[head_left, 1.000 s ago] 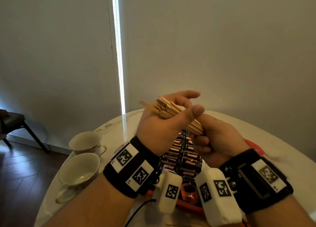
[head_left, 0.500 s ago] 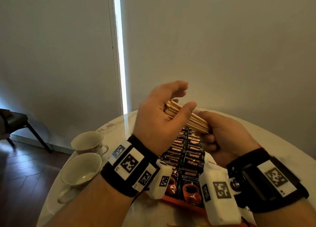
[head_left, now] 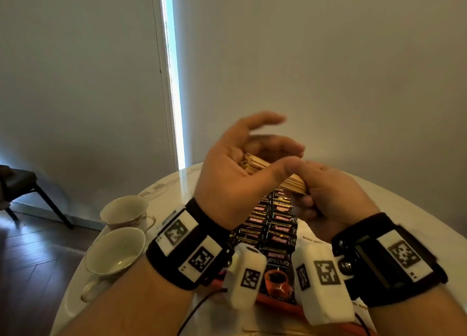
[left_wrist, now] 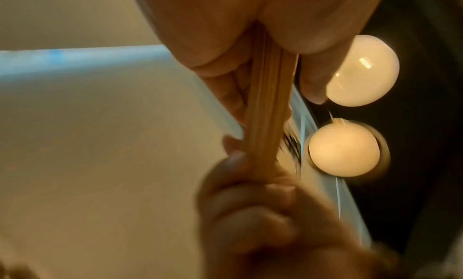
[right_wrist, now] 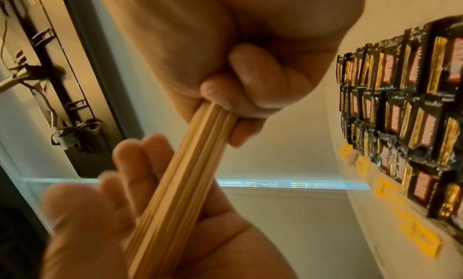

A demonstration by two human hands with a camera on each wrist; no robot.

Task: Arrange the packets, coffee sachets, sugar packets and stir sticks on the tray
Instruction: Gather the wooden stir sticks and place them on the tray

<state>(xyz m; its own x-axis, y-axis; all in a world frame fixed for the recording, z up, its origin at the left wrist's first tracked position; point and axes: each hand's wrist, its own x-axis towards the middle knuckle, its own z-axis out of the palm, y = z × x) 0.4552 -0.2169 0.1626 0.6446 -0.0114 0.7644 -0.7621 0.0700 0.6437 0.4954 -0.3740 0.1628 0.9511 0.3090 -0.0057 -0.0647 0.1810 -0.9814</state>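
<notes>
Both forearms reach forward and the hands meet, raised in front of the chest. The right hand (head_left: 326, 196) is a closed fist, fingers (right_wrist: 253, 79) curled tight, knuckles up. The left hand (head_left: 235, 173) is cupped against it, thumb across; its fingers (head_left: 265, 120) are blurred but seem loosely spread.

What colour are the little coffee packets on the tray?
The coffee packets are black with gold stripes and reddish labels, clearest in the right wrist view.
</notes>
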